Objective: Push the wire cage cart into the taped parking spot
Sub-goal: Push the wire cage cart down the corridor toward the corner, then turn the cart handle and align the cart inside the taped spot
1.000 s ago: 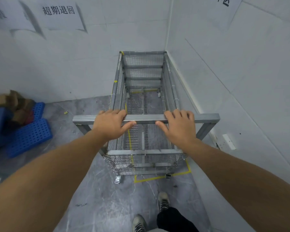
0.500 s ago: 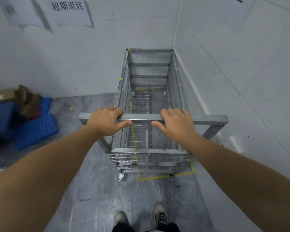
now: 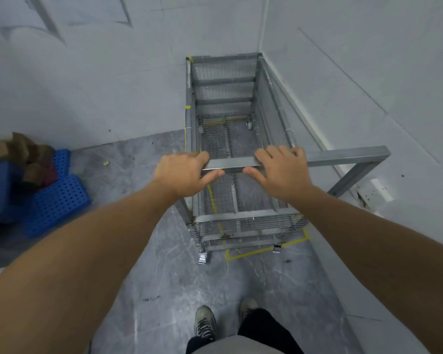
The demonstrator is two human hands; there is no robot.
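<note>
The wire cage cart stands lengthwise in the room's corner, its far end against the back wall and its right side along the right wall. My left hand and my right hand both grip its grey metal handle bar, close together near the left part of the bar. Yellow tape marks the parking spot on the floor. Its near line shows just in front of the cart's near right wheel, and another yellow line shows through the mesh bottom. The near left caster sits left of the tape corner.
A blue perforated plastic pallet with cardboard boxes lies by the left wall. A white socket sits low on the right wall beside the handle's end. My shoes stand on grey floor behind the cart.
My hands have slid closer together on the bar, toward its left part. The cart sits slightly deeper in the corner, and my view has tilted down and shifted left.
</note>
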